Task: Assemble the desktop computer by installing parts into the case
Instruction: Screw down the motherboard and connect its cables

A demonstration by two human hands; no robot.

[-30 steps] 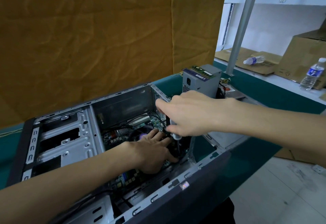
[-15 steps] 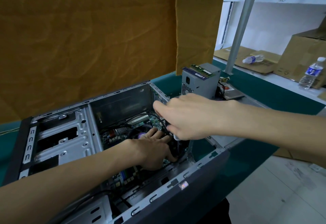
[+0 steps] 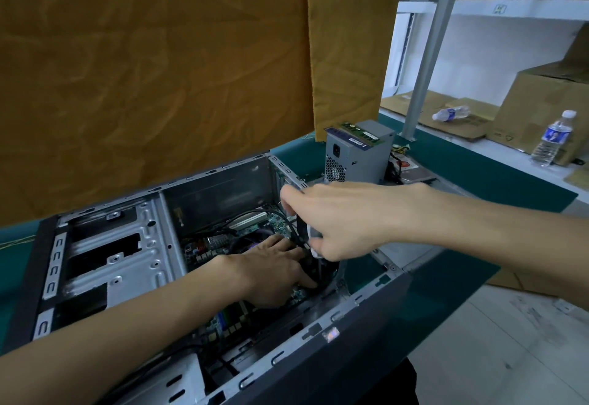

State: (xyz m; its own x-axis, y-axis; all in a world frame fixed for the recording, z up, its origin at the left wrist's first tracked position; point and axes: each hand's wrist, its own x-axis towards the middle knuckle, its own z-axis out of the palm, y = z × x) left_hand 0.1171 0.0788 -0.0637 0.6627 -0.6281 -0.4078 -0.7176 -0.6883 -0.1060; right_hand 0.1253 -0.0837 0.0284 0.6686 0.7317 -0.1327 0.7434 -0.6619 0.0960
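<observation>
1. Green-topped bench [image 3: 452,162], orange cloth behind.
2. Lay open-side-up there: computer case [image 3: 105,245], long axis left-right.
3. Inside case: left hand [image 3: 271,272], fingers outstretched, flat on motherboard [image 3: 207,245].
4. Above case's right end: right hand [image 3: 344,216], gripping screwdriver [image 3: 314,242].

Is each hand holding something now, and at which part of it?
The right hand grips a screwdriver by its pale handle. The left hand reaches inside the case; whether it holds anything cannot be told.

case [image 3: 134,245]: silver-grey metal, black front
table mat [image 3: 478,175]: teal
curtain [image 3: 159,86]: mustard, creased
power supply [image 3: 366,156]: grey, blue label strip
motherboard [image 3: 207,248]: green
</observation>
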